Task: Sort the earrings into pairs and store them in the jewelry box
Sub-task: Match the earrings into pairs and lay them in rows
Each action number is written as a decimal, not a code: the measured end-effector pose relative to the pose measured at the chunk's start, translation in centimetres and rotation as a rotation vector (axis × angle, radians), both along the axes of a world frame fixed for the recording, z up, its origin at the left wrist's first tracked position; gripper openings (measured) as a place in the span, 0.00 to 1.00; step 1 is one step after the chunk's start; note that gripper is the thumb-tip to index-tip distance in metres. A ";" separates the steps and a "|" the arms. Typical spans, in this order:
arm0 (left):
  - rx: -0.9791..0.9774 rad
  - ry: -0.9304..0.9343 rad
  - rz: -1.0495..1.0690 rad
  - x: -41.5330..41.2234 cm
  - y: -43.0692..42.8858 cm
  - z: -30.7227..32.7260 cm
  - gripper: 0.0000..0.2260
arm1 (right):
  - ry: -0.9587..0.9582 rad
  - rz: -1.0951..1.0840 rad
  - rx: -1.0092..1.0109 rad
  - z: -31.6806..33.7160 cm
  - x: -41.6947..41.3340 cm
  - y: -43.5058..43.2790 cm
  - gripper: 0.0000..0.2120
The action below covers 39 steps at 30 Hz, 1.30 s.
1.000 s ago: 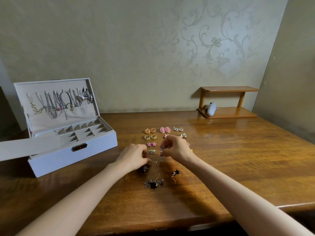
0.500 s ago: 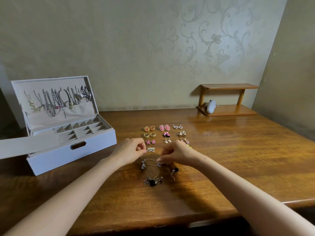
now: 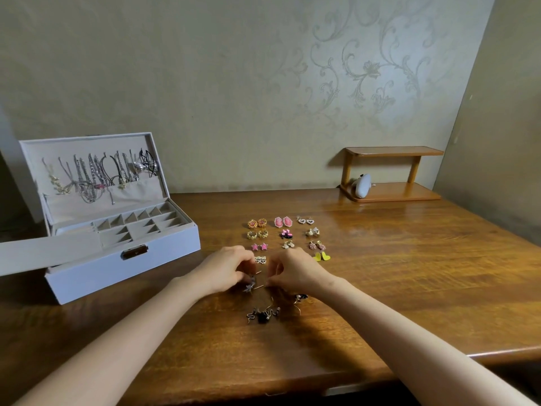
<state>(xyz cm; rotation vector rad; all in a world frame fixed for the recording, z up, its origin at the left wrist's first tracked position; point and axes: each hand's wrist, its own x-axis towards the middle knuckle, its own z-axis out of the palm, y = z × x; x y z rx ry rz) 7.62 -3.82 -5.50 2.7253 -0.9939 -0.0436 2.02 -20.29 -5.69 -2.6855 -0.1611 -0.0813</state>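
Far left: white jewelry box (image 3: 117, 259) on the worktop (image 3: 409, 288), lid propped open. Necklaces (image 3: 96, 174) hang inside the lid. The divided compartments (image 3: 140, 227) in the tray look bare; no earring visible in any of them.

Centre: left hand (image 3: 225, 268) low over the worktop, fingers curled. Grip narrow, thumb and forefinger appear to pinch the grey dangle earrings (image 3: 251, 284), which lie at its fingertips. Right hand (image 3: 295, 271) opposite, just beside the same pieces, fingers also curled and grip narrow. It reaches the hook wire, but pinch or mere nudge: cannot tell.

Beyond the hands, sorted pairs in three neat columns, each pair side by side:
- gold round studs (image 3: 257, 223), gold hoops (image 3: 257, 234), pink stars (image 3: 259, 246), a rhinestone pair (image 3: 260, 260)
- pink ovals (image 3: 283, 221), more small pairs below them
- pearl hearts (image 3: 305, 220) down to yellow hearts (image 3: 321, 256)

Nearer the worktop edge: a loose cluster of dark dangle earrings (image 3: 263, 313), tangled close, and one more dark piece (image 3: 301, 297) just to its right. These look unsorted.

Far right, at the wall: small wooden shelf (image 3: 392, 174) with a pale rounded object (image 3: 362, 186) on its lower board.

Assessment: pairing is mostly done, the grey pair is in hand, and the dark cluster is left. Storing has not begun.
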 end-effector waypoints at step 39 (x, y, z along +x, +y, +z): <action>-0.111 -0.045 0.091 -0.4 -0.9 0.0 0.05 | -0.047 -0.062 0.089 0.6 0.3 -0.3 0.13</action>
